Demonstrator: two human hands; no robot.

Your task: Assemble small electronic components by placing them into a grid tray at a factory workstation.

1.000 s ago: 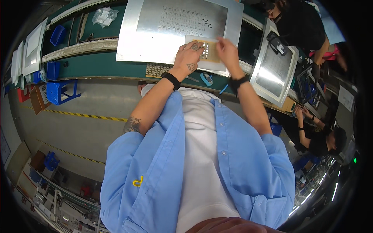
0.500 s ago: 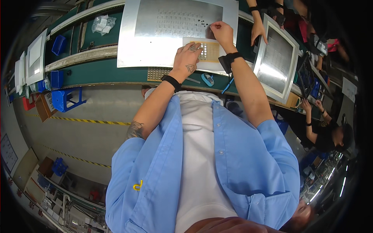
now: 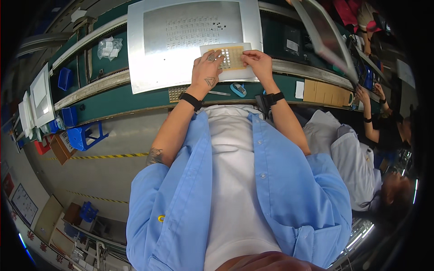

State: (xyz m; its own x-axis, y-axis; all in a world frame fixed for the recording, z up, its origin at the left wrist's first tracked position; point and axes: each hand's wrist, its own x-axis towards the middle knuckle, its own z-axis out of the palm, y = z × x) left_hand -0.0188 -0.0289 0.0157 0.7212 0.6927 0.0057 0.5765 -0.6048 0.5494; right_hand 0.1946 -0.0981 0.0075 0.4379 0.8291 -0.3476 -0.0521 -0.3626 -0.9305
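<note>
Covering part of the tan board (image 3: pixel 237 59) under spread left hand (image 3: pixel 207 70); can't tell whether pinching anything with right hand (image 3: pixel 261 65).

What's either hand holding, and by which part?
Cannot tell: left hand lies over the left part of the tan board, right hand over its right; any grip is unclear.

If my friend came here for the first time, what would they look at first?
Probably the big shiny metal sheet at the top middle, with small black bits scattered near its upper right. Next, the small tan board over its lower right, with the left hand over one end and the right hand at the other. Then the light-blue shirt, open over white, in the lower middle.
</note>
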